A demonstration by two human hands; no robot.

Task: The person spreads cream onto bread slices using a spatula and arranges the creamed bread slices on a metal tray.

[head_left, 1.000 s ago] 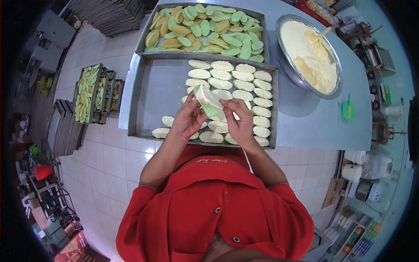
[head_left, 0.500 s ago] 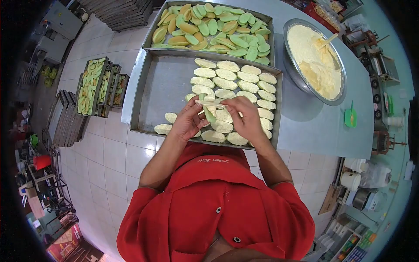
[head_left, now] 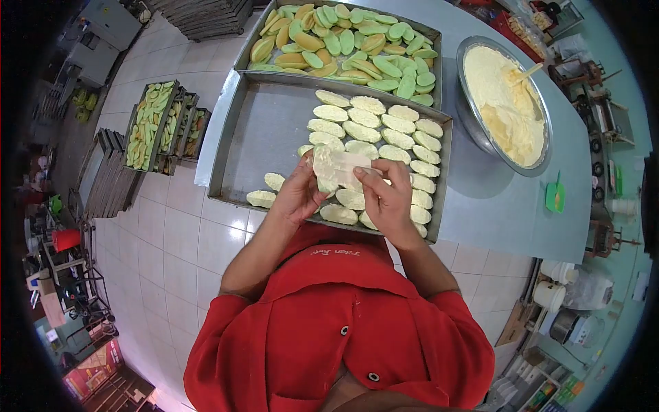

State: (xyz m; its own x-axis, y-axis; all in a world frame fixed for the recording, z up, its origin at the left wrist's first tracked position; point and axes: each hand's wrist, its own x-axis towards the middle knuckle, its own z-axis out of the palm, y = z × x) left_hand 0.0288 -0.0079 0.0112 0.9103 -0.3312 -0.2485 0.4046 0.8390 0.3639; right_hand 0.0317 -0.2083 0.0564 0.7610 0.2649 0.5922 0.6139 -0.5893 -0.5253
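While the left hand (head_left: 299, 189) gripped a green bun half (head_left: 324, 180) by its edge, cream on the upper face, the right hand (head_left: 386, 196) pinched a flat, pale scraper (head_left: 351, 165) across that face. Both items were above the near tray (head_left: 264, 123), in which cream-topped pieces (head_left: 362, 132) lay in rows. Adjoining it: far tray (head_left: 441, 65) of green and brown halves. Steel bowl (head_left: 473, 127) of pale yellow cream (head_left: 498, 89) stood at right on the bench (head_left: 511, 216).

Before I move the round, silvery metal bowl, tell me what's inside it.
The round, silvery metal bowl holds pale yellow creamy spread, with a pale, slender handle sticking out. The spread covers the bowl's bottom and the handle's lower end, so neither can be seen.
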